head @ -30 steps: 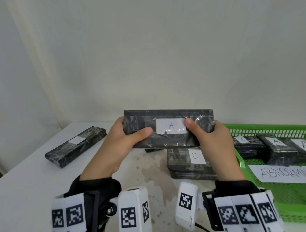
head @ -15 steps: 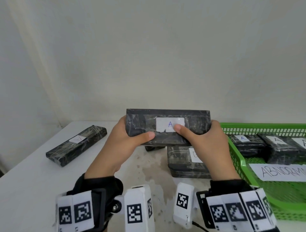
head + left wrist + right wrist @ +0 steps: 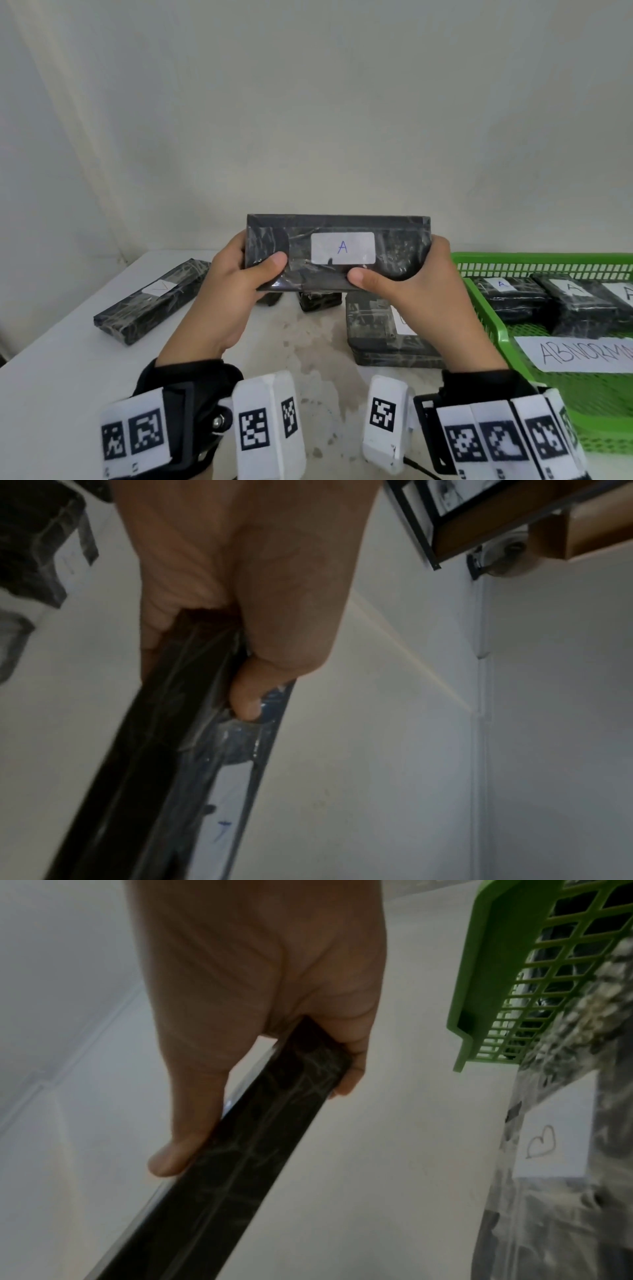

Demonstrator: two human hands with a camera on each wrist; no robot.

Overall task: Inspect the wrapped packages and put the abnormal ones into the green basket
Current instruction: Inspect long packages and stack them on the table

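In the middle of the head view, the left hand [image 3: 236, 294] and the right hand [image 3: 418, 294] hold up a black wrapped package [image 3: 337, 251] above the white table [image 3: 51, 370]. Each hand grips one end, with the thumb on the front and the fingers curled behind. Its white label [image 3: 342, 247] says A. At the right edge sits the green basket [image 3: 479, 308] with three packages [image 3: 582, 308] inside. A long package [image 3: 150, 301] lies at the left, and another package [image 3: 380, 329] lies under the right hand.

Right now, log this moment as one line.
held: package labelled A | left hand: grips left end | right hand: grips right end | state: lifted above table | green basket: three packages inside
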